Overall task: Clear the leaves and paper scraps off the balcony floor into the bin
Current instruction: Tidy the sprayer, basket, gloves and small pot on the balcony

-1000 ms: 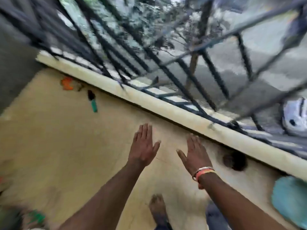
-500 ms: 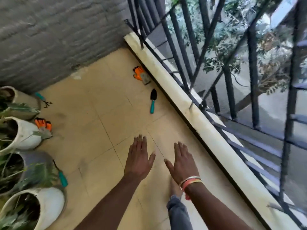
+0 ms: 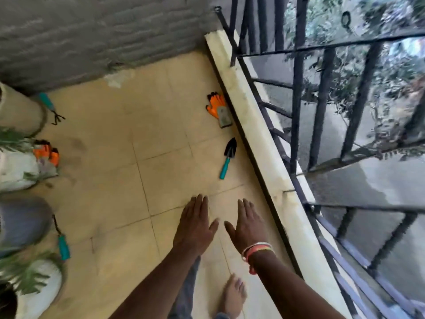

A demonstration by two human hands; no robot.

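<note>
Left hand (image 3: 195, 223) and right hand (image 3: 247, 224) both flat, fingers straight, empty, side by side over balcony floor (image 3: 110, 157) near right-edge curb (image 3: 248, 125). Trowel (image 3: 227, 157), orange glove (image 3: 218, 109) lay along curb. Pots (image 3: 16, 171) lined left edge. Leaves, scraps, bin: could not tell where.

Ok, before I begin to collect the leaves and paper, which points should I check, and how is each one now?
1. Hands free: ok; left hand and right hand are open and hold nothing.
2. Bin in sight: not ok; none shows.
3. Leaves or scraps found: not ok; none visible on the floor.
4. Walkway free of tools: not ok; trowel and orange glove lie by the ledge.
5. Scraps hidden behind the pots: cannot tell.
</note>
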